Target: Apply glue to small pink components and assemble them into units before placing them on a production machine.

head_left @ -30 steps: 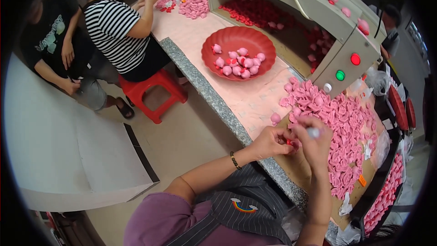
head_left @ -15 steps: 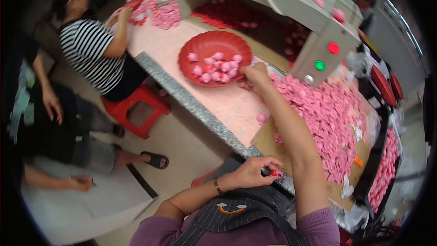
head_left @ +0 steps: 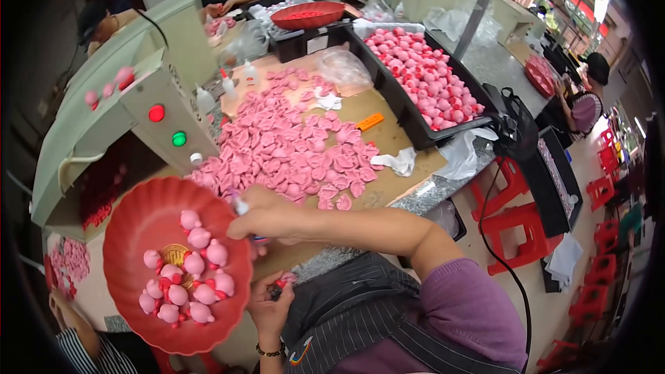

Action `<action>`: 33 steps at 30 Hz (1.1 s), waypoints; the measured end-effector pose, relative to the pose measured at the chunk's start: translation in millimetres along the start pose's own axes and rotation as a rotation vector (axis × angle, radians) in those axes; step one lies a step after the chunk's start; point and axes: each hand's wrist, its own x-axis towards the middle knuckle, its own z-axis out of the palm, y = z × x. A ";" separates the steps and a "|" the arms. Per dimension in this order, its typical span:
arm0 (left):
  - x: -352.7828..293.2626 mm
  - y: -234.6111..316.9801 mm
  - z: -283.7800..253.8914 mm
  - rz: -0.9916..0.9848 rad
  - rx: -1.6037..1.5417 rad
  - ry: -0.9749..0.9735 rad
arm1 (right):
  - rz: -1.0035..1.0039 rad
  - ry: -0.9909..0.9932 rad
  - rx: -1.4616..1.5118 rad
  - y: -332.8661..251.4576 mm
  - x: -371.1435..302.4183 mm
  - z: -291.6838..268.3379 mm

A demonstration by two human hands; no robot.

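— Hands first: how do they sit?

— Right hand [head_left: 267,216], left of centre, reaches across from my purple sleeve at lower right; its fingers are closed on the rim of the red bowl [head_left: 131,225] and pinch a small white-tipped tool. Left hand [head_left: 271,305], at the lower middle with a dark bracelet at the wrist, is curled shut on a small pink piece [head_left: 285,278] with a red spot.

— Counts?

— One bowl at lower left, holding about a dozen pink figures [head_left: 188,278]. One heap of flat pink pieces [head_left: 291,142] on the table at centre, too many to count. One black tray [head_left: 405,107] of round pink figures at upper centre. Two lamps on the grey box [head_left: 149,97], one red, one green.

— Since half a second ago?

— Then my right arm stretched far out to the bowl on the table. Now the bowl is drawn close, tilted toward me. My left hand grips its piece as before.
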 end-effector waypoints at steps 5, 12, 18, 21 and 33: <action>-0.6 1.0 -2.2 0.060 0.111 0.039 | -0.184 0.296 0.268 -1.4 -69.9 -65.0; 3.8 6.4 -1.3 0.050 0.026 0.015 | -0.378 0.609 0.524 -8.9 -128.4 -143.0; 5.1 8.5 1.9 0.030 0.023 0.024 | -0.576 0.656 0.871 -27.6 -129.4 -195.8; 4.4 6.9 2.3 0.050 0.028 0.030 | -0.624 0.661 0.986 -29.3 -124.2 -227.9; 4.4 9.8 4.1 0.043 0.045 0.054 | -0.845 0.343 1.298 -45.9 -120.2 -256.3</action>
